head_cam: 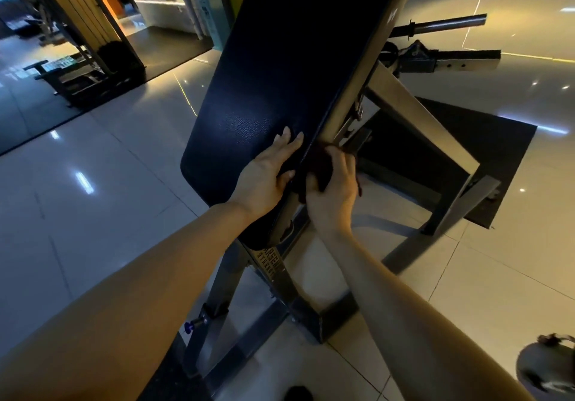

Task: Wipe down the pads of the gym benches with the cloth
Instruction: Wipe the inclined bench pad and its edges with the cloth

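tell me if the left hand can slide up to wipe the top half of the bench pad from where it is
Probably yes. The left hand lies flat on the bench pad, and the dark surface above it is bare. But the cloth sits under the right hand at the pad's side edge.

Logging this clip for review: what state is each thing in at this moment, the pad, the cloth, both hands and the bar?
bench pad: tilted, dark, bare on top.
cloth: bunched, pressed on the pad's right edge.
right hand: fingers closed over the cloth.
left hand: flat on the pad, fingers spread, holding nothing.
barbell: resting on the rack behind the pad.
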Demonstrator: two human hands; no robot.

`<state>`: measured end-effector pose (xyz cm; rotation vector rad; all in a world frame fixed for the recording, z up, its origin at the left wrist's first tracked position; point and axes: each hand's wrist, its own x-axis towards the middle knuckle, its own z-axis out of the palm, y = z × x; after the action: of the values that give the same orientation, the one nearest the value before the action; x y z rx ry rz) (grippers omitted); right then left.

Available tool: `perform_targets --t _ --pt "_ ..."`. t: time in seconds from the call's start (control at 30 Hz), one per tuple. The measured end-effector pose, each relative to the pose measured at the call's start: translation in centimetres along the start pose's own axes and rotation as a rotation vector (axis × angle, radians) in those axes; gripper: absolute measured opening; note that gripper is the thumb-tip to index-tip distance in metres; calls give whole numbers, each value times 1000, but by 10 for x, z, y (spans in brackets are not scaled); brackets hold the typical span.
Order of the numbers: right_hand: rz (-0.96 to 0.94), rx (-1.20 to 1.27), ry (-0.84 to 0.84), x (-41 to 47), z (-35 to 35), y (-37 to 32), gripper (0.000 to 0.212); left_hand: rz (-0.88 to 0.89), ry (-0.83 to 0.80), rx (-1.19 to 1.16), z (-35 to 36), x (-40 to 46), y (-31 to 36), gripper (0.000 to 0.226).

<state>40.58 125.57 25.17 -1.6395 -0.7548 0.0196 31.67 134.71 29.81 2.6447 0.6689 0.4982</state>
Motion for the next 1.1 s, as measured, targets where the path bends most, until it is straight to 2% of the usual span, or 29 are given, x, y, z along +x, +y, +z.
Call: perform_targets --t 0.1,0.2,0.33,0.4,0.57,0.73,0.83,0.93,1.03,1.1 --pt "38 28 -49 -11 0 9 40 -33 -2 68 -4 0 8 65" --pt "11 41 96 40 -10 -3 29 50 130 154 -14 12 25 54" --pt "-84 74 289 100 -23 -19 26 189 246 97 -36 55 41 40" --pt "-83 108 295 91 -17 -20 29 238 255 88 -39 78 41 38" --pt "-134 135 151 38 -1 -9 43 333 259 134 -23 107 24 43" --pt "-193 86 307 107 -17 -15 31 339 312 109 -8 107 16 42" --pt "-168 91 401 128 -16 -16 31 337 314 80 -9 106 19 42" --pt "-118 127 361 99 -4 -18 37 333 340 54 -5 105 20 41" --pt "-187 118 248 76 -5 -13 39 305 360 35 -1 104 25 42" --pt "-221 105 221 93 -15 -15 35 293 355 41 -1 103 27 44"
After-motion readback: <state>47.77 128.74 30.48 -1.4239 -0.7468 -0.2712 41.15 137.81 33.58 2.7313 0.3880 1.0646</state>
